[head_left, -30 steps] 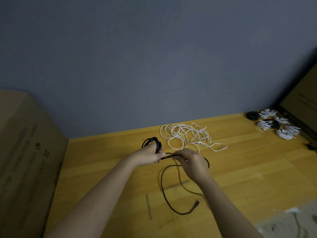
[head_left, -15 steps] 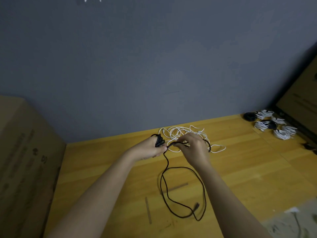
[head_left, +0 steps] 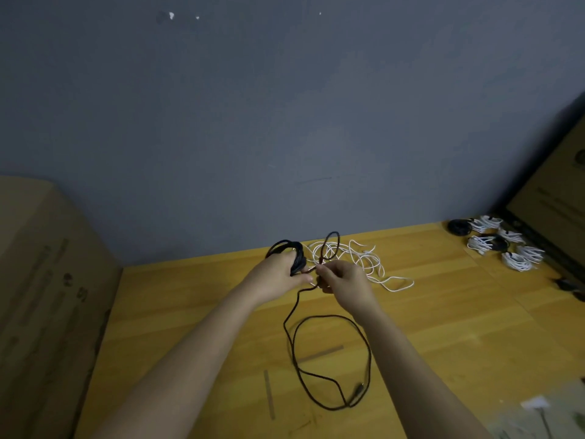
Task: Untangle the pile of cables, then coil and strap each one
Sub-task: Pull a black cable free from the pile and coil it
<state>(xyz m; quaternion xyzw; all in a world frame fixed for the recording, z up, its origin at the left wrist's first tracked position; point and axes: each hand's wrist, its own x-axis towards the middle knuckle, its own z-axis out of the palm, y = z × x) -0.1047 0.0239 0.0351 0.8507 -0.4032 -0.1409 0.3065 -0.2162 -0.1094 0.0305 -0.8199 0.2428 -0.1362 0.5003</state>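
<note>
My left hand (head_left: 278, 274) grips a bundle of black cable loops (head_left: 292, 251) above the wooden table (head_left: 177, 315). Beside it, my right hand (head_left: 343, 280) pinches the same black cable, and a small loop (head_left: 330, 245) stands up above its fingers. The loose end of the black cable (head_left: 329, 359) hangs down and curls on the table, its plug (head_left: 356, 392) near the front. Behind my hands lies a tangle of white cable (head_left: 364, 261).
Several coiled, strapped white and black cables (head_left: 497, 242) lie at the back right by a cardboard box (head_left: 557, 198). Another cardboard box (head_left: 41, 296) stands along the table's left side. A grey wall (head_left: 285, 122) closes the back. Papers (head_left: 538, 410) sit at the front right corner.
Both hands have risen and moved toward the wall with the black cable. A new loop has been brought up at the right hand, and less cable lies on the table.
</note>
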